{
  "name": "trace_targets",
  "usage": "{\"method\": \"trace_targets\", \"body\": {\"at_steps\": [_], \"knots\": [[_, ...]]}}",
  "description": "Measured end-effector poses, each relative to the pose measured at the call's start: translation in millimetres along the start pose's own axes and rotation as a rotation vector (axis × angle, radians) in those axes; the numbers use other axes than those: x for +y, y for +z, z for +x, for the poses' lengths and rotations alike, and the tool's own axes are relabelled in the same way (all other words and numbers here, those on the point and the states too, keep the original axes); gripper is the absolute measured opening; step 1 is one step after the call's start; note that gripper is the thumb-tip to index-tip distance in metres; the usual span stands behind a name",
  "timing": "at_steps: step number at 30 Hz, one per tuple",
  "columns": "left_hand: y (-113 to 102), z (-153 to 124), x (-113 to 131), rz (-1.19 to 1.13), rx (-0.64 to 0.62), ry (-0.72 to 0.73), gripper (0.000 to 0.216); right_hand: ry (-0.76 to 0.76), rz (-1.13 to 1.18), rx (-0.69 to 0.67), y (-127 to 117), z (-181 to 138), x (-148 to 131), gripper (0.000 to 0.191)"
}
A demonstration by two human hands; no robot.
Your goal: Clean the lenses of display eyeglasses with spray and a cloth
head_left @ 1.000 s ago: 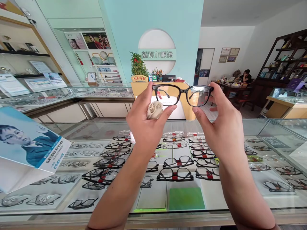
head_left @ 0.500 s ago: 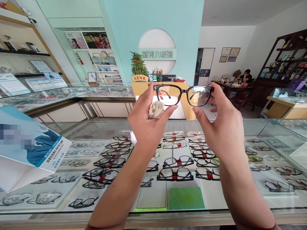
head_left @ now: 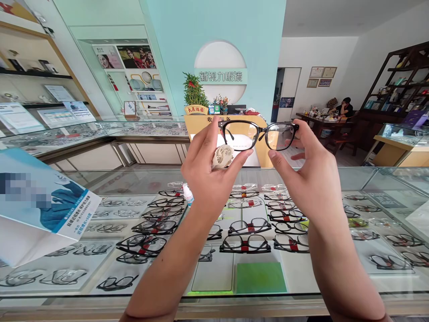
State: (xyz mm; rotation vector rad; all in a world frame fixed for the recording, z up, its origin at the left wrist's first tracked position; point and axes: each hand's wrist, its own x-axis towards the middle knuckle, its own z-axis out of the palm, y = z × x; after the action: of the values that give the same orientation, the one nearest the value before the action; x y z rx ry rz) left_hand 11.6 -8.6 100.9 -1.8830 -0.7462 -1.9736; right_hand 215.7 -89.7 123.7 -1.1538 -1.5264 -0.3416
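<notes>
Black-framed eyeglasses (head_left: 261,130) are held up in the air above the glass counter, lenses facing along my view. My left hand (head_left: 208,165) pinches their left end, and a crumpled off-white cloth (head_left: 222,157) is tucked in the same palm. At the right end of the frame, my right hand (head_left: 306,165) grips between thumb and fingers. Part of a shop sign shows through the clear lenses. Below my hands, rows of eyeglasses (head_left: 246,244) with red tags lie inside the counter.
The glass display counter (head_left: 134,295) spans the front. On it stand a blue-and-white leaflet stand (head_left: 43,201) at left and a small white bottle (head_left: 187,195) behind my left forearm. A green pad (head_left: 261,277) lies near the front. A person (head_left: 343,109) sits far right.
The left end of the eyeglasses has turned slightly, and my left hand with the cloth has shifted a little right. My right hand keeps its grip. More of the small bottle shows.
</notes>
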Motion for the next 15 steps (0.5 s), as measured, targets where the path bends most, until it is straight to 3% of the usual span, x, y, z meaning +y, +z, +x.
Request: {"method": "trace_targets", "body": {"at_steps": [10,15], "knots": [[-0.2,0.6,-0.1,0.001,-0.036,-0.035,0.088,0.038,0.006,-0.009,-0.9,1.4,-2.2,0.067],[0.4,2.5,6.7,0.057,0.03,0.002,0.079,0.025,0.004,-0.013,-0.9,2.0,-1.1,0.063]]}}
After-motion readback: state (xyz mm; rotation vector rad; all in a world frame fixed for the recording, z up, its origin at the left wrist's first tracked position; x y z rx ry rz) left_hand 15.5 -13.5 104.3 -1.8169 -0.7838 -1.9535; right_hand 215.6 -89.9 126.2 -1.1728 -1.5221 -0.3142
